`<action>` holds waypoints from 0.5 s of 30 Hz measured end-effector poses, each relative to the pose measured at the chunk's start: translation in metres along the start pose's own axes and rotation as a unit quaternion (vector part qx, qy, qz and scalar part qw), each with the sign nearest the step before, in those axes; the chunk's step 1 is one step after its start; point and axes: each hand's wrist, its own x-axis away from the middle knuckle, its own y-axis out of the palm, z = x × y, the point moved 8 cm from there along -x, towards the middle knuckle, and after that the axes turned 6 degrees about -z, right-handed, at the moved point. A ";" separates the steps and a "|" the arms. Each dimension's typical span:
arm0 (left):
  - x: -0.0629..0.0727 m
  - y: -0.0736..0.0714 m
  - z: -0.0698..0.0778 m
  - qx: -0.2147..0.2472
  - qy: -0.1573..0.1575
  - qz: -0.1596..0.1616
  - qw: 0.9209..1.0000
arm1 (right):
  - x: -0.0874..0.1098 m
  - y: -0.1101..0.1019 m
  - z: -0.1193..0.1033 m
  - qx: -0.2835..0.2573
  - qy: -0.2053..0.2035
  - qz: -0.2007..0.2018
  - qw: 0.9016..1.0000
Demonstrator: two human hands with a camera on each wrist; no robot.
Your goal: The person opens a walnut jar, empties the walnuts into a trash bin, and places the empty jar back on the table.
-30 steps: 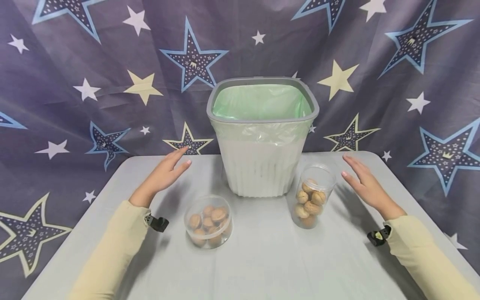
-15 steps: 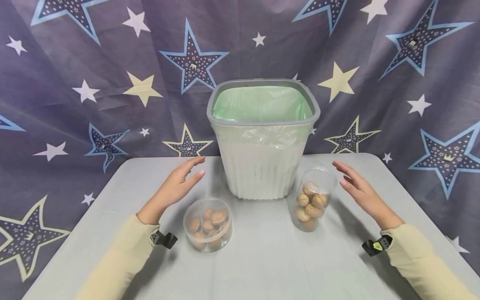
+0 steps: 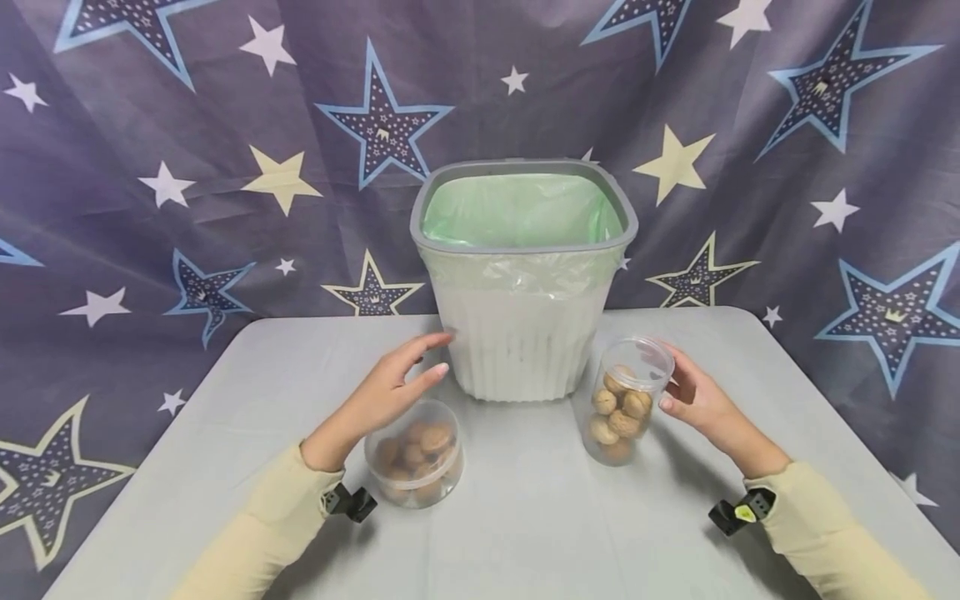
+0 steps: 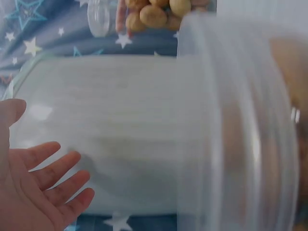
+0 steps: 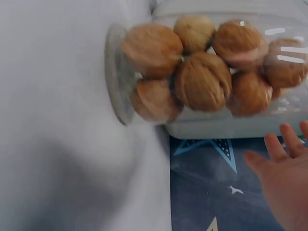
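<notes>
A tall clear jar (image 3: 632,384) of walnuts (image 3: 625,423) stands upright on the table. My right hand (image 3: 701,404) is at its right side, thumb in front near the rim and fingertips partly hidden behind the jar. In the right wrist view these fingers are spread beside the jar, not wrapped round it. To the left sits a low round clear tub (image 3: 415,485), also with walnuts (image 3: 435,436) in it. My left hand (image 3: 386,400) is above and behind this tub, overlapping its rim in the head view, with loosely extended fingers and nothing held.
A white bin (image 3: 525,333) with a grey rim and a greenish bag liner stands at the back, between and behind the two containers. The pale table (image 3: 525,525) ends at a star-patterned curtain (image 3: 480,50). Black wrist cameras hang under both sleeves.
Both hands have moved inward. My left hand has gone right, over the tub toward the bin; my right hand has come left to the jar's side. The containers have stayed put.
</notes>
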 end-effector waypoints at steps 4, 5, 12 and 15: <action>-0.003 0.012 0.008 0.015 0.010 -0.009 1.000 | 0.001 0.005 0.004 0.003 0.011 0.007 1.000; -0.004 0.015 0.010 0.021 0.010 -0.011 1.000 | 0.000 0.006 0.004 0.001 0.011 0.009 1.000; -0.011 0.034 0.026 0.093 0.011 -0.022 0.995 | -0.002 0.016 0.003 -0.041 -0.012 0.020 0.999; -0.018 0.045 0.034 0.118 0.011 -0.029 0.993 | -0.002 0.018 0.006 -0.048 -0.015 0.016 0.999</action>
